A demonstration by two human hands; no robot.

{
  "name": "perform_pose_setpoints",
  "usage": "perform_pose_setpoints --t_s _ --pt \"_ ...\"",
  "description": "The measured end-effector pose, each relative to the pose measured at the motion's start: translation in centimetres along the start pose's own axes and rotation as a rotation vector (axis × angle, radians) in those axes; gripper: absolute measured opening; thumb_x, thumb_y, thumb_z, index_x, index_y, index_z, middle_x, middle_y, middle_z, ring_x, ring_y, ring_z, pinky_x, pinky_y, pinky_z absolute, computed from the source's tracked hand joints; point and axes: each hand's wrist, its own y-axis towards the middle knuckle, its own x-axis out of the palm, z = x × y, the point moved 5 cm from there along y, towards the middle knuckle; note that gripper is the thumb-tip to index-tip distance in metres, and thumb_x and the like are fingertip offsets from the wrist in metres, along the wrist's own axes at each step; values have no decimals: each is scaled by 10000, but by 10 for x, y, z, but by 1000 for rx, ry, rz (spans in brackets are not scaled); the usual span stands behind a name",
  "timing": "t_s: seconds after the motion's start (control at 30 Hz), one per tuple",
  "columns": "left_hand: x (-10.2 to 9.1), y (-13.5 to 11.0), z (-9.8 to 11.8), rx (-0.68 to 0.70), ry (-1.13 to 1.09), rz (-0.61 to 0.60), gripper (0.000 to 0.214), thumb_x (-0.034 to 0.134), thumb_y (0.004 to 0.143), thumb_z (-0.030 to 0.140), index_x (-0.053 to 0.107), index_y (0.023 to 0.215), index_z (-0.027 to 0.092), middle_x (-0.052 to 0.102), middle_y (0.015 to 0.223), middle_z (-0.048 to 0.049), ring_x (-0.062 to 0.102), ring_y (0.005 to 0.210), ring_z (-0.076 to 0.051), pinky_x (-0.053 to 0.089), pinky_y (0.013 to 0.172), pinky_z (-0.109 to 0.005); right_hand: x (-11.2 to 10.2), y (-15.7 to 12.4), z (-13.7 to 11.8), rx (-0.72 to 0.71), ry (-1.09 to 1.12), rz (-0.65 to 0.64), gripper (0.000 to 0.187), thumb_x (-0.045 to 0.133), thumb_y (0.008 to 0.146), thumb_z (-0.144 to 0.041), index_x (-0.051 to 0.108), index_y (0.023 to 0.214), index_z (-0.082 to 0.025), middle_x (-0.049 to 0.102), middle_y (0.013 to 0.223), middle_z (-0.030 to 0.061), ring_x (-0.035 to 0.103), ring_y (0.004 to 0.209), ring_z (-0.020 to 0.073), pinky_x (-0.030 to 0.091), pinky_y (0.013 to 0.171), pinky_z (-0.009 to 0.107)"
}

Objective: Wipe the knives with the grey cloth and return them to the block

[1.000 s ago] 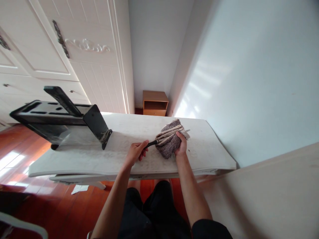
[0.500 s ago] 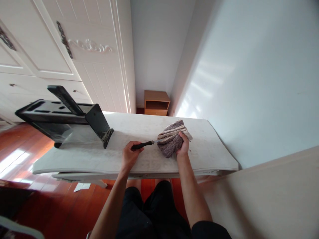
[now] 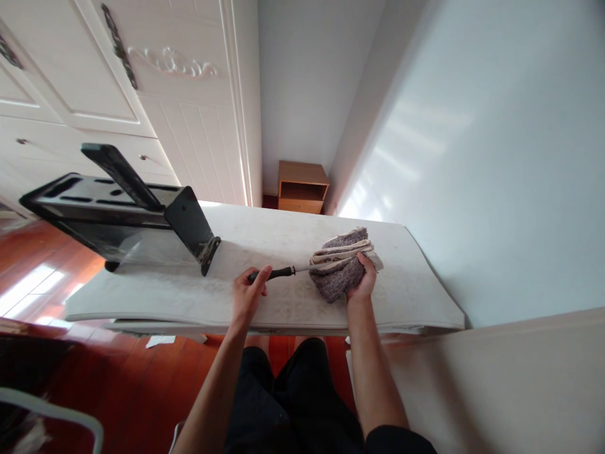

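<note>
My left hand is closed around the black handle of what looks like a sharpening steel, its narrow grey metal shaft pointing right. The shaft runs into a folded grey-brown towel with pale edges, and its tip is hidden there. With the thumb on top, my right hand grips the towel from its right side. Both hands are just above the white tabletop. To the left stands a black and clear knife block with slots in its top and a broad black piece slanting up from it.
A white wardrobe rises behind the table on the left. Beyond the far edge sits a small wooden cabinet. A pale wall borders the right side. Some white paper lies on the red wooden floor.
The towel and my right hand have shifted right, away from my left hand. Slightly more of the metal shaft shows between handle and towel. The whole view has moved a little.
</note>
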Motion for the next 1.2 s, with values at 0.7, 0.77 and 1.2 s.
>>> perform_pose_setpoints --t_s 0.7,0.77,1.2 --pt "9 1 -17 132 31 -241 272 792 662 299 662 867 177 704 926 -60 674 882 -212 515 823 -333 25 -42 45 99 -269 -114 489 871 553 -276 699 1004 -194 753 927 6 704 788 201 582 740 328" --pt "4 1 -15 145 9 -198 271 797 663 305 661 857 174 706 928 -65 673 895 -215 515 836 -338 34 -50 49 146 -316 -221 474 885 537 -255 700 971 -199 753 902 0 703 777 195 582 731 313" --pt "8 -13 -1 394 6 -269 172 782 730 204 706 883 179 745 993 -94 699 950 -207 550 872 -332 37 -52 54 142 -485 -319 475 893 541 -270 698 968 -196 758 934 12 710 833 223 585 829 390"
